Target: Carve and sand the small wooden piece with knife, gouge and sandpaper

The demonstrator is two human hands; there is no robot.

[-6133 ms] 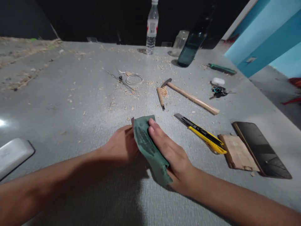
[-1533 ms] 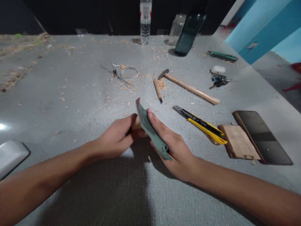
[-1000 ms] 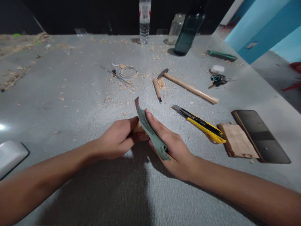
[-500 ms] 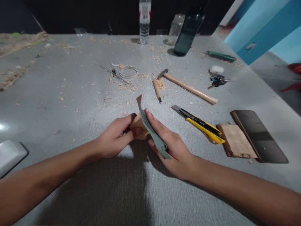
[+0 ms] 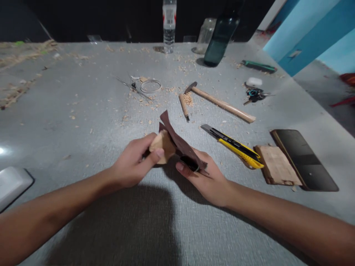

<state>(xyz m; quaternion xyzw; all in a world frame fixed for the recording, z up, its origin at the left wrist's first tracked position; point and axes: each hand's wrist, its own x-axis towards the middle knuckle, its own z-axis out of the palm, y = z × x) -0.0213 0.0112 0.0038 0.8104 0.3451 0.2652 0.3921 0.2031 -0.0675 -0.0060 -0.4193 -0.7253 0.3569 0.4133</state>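
At the left, the piece of carved wood (image 5: 163, 146) could twist or slip out of the left hand (image 5: 136, 159), since it is small and seems to be pinched mainly near its left end; pressure from the right would be the likely cause. Next to it, the sandpaper (image 5: 181, 142) could crease further or tear, because the sheet is curled and its lower right corner looks ragged, and bare fingertips close to its brown face might get scraped if the wood jumped. Farther right, the utility knife (image 5: 234, 146) lies on the gray surface (image 5: 91, 140) with blade exposed, its tip toward the middle; a wide outward swing of the right hand (image 5: 212, 181) could brush it. As for pose, the left forearm enters from the lower left and the left hand closes around the wood, thumb bent over the near face, fingers mostly hidden behind; the wood is raised in front of the person, just left of the sandpaper. Whether the two touch I cannot tell. The right forearm comes in from the lower right, and the right hand holds the sandpaper from behind, half-curled, with one fingertip showing below the sheet's lower edge and the dark brown face turned toward the left hand and the camera.
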